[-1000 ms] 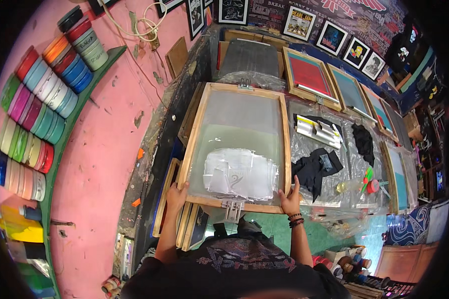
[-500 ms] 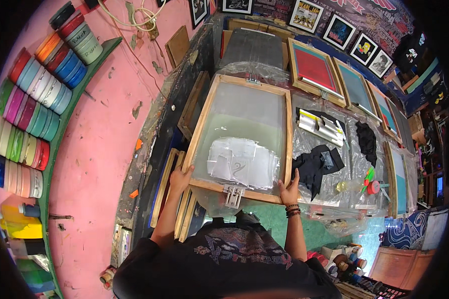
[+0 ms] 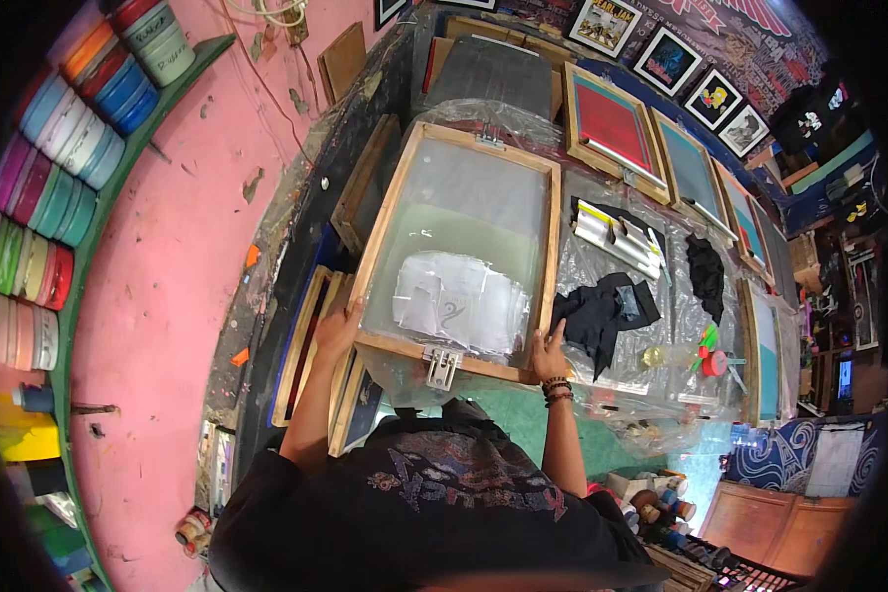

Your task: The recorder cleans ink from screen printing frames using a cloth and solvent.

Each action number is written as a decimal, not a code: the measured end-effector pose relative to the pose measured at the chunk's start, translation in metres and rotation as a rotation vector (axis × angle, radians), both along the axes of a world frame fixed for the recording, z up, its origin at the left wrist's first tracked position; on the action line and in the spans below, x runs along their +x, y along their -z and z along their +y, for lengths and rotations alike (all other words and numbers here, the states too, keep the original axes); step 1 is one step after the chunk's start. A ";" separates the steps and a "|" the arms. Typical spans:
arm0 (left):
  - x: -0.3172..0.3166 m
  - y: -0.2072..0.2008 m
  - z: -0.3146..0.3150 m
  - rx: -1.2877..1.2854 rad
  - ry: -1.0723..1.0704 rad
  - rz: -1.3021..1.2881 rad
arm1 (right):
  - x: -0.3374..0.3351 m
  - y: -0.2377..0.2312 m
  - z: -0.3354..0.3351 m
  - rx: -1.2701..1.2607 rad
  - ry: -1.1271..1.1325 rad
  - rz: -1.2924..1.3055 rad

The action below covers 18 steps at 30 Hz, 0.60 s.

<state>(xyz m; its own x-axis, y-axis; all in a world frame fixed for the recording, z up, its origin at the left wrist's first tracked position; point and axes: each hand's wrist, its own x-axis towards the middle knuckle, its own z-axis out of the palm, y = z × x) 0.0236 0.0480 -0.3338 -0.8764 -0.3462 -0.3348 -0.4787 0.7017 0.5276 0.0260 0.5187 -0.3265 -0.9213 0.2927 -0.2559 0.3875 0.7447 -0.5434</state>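
Gripping the wooden-framed printing screen (image 3: pixel 461 247) at its near corners, I have my left hand (image 3: pixel 337 331) clamped on the left corner and my right hand (image 3: pixel 548 353) clamped on the right corner, the hands well apart. The screen lies flat on the plastic-covered work table (image 3: pixel 602 395), a metal hinge clamp (image 3: pixel 441 367) at the middle of its near rail between my hands. Just right of it lies a black cloth (image 3: pixel 602 314), with squeegees (image 3: pixel 617 237) beyond. Ink tubs (image 3: pixel 39 197) line the green shelf on the pink wall (image 3: pixel 168 296) to my left.
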 end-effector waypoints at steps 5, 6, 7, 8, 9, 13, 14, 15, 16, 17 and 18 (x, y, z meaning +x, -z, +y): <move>0.011 0.001 -0.006 0.086 0.050 -0.072 | 0.011 0.021 0.007 -0.050 0.071 -0.031; 0.014 -0.001 -0.006 0.089 0.044 -0.051 | 0.015 0.024 0.007 -0.047 0.065 0.020; 0.015 -0.011 -0.002 0.104 0.020 -0.059 | 0.017 0.031 0.011 -0.038 0.054 0.046; 0.018 -0.011 -0.003 0.102 0.005 -0.042 | 0.018 0.030 0.010 -0.031 0.034 0.069; 0.018 -0.010 -0.003 0.081 0.012 -0.041 | 0.019 0.029 0.010 -0.027 0.029 0.057; 0.023 -0.015 -0.010 0.014 0.047 -0.084 | 0.010 0.005 -0.005 0.001 -0.013 0.011; 0.016 -0.017 -0.006 -0.004 0.090 -0.091 | 0.011 0.024 0.008 -0.072 -0.025 0.163; 0.011 -0.014 -0.003 -0.010 0.106 -0.069 | 0.011 0.035 0.017 -0.127 0.013 0.162; 0.009 -0.007 -0.002 -0.018 0.106 -0.043 | 0.011 0.036 0.016 -0.166 0.044 0.135; 0.009 0.000 -0.003 -0.023 0.098 -0.075 | 0.010 0.034 0.013 -0.214 0.068 0.093; 0.015 0.006 -0.011 -0.019 0.052 -0.055 | 0.010 0.016 -0.009 -0.140 0.035 0.108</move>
